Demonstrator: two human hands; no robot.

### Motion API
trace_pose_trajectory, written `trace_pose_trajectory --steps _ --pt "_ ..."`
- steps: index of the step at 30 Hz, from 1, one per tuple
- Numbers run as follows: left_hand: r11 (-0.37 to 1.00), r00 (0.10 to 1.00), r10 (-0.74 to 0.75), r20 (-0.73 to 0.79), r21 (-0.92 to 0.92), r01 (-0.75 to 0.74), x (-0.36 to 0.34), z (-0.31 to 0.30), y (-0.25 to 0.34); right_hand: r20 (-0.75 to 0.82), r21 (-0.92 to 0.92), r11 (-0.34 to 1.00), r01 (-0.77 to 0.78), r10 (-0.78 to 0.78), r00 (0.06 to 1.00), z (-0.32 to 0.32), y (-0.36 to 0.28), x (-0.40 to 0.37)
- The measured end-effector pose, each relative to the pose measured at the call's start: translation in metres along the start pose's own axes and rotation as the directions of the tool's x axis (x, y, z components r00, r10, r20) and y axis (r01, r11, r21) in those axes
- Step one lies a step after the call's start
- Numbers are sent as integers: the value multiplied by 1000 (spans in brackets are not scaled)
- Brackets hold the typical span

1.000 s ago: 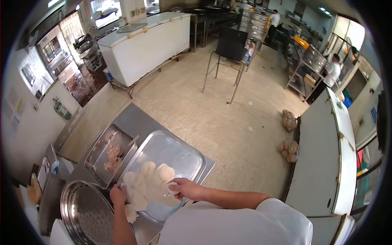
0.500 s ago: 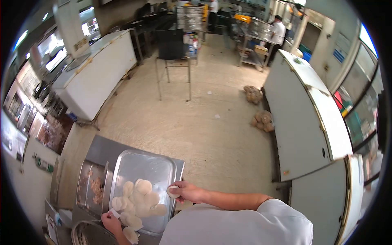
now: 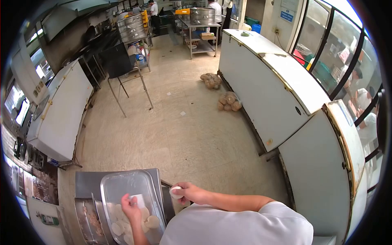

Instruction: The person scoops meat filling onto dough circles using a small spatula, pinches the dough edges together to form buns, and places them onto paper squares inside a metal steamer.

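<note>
My right hand (image 3: 187, 193) is closed around a small round white dough wrapper (image 3: 177, 192), just beyond the right side of the metal tray (image 3: 107, 190). Above the tray, my left hand (image 3: 130, 209) pinches a small flat white piece (image 3: 139, 200), whose exact kind I cannot make out. Several pale round dough wrappers (image 3: 152, 221) lie overlapping in the tray, some hidden behind my left hand and forearm. Left of the tray stands a metal pan (image 3: 80, 204) holding pinkish minced filling (image 3: 94, 222).
Tray and pan rest on a steel table (image 3: 87, 178). White chest freezers stand right (image 3: 261, 90) and left (image 3: 61, 118). A dark chair (image 3: 116, 61) and bags of round brown items (image 3: 229, 101) are on the floor. Co-workers (image 3: 154, 9) are at the back and behind the right-hand windows.
My left hand has moved from near the pan to above the tray, with the white piece in it. My right hand still holds the wrapper. The view has turned right.
</note>
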State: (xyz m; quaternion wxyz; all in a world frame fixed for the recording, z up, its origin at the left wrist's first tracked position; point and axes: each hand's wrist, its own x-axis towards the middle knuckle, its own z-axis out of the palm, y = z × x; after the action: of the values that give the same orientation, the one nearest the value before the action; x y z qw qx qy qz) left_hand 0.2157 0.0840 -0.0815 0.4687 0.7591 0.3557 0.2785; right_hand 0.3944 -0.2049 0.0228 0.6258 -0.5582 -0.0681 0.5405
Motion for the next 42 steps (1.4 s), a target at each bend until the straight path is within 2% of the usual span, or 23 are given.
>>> trace_pose_trajectory --steps 3,6,8,9,11,12,13,14,15,17,20,23,24,27,30,32,35,38,41,42 --pt "991 989 -79 127 -93 91 -14 36 64 -44 64 997 39 -36 998 -4 0 -2" --pt "973 974 -154 168 -148 179 -11 51 61 -55 135 988 81 -74 996 -5 -3 3" --pt "976 975 -169 141 -112 186 -8 47 66 -32 161 985 62 -58 998 -6 -4 10" --pt "975 975 -191 116 -92 202 -6 45 74 -45 141 985 102 -97 994 -5 -5 13" --pt "928 969 -236 77 -276 248 7 43 64 -30 96 986 137 -135 990 1 -8 20" --pt "965 988 -149 47 -212 155 18 40 33 -24 36 992 118 -117 993 6 -16 21" --pt "977 990 -133 51 -159 139 24 33 29 -12 -24 995 96 -97 995 9 -24 23" --pt "995 998 -61 33 -80 63 30 29 22 13 -2 995 95 -95 995 13 -26 27" --pt "995 995 -104 -2 -9 104 34 23 33 31 18 995 102 -103 994 17 -28 32" --pt "974 974 -225 0 -15 225 47 19 27 62 3 999 35 -35 997 23 -39 39" --pt "983 995 -8 -103 183 27 56 19 17 79 -96 995 -17 24 997 34 -48 55" --pt "963 989 -117 -90 232 135 62 17 23 106 -152 988 -40 56 993 44 -56 77" --pt "974 986 -153 -69 157 162 65 17 17 124 -173 984 -38 60 991 46 -57 85" --pt "894 995 83 -56 444 -50 59 19 4 175 -220 975 -26 66 982 56 -64 109" --pt "828 993 99 70 547 -121 51 14 6 202 -303 953 7 57 978 66 -69 133" --pt "787 997 75 23 613 -73 41 14 14 208 -355 934 50 26 978 72 -68 149" --pt "772 994 88 -64 635 -27 32 14 13 232 -472 877 94 21 973 79 -62 175" --pt "768 990 90 -105 640 -2 25 17 18 262 -668 725 167 19 965 90 -61 194" --pt "772 990 69 -125 635 26 20 20 18 447 -812 346 470 -148 882 95 -53 214" --pt "777 989 63 -131 629 34 18 21 17 500 -800 291 525 -160 851 98 -51 221"
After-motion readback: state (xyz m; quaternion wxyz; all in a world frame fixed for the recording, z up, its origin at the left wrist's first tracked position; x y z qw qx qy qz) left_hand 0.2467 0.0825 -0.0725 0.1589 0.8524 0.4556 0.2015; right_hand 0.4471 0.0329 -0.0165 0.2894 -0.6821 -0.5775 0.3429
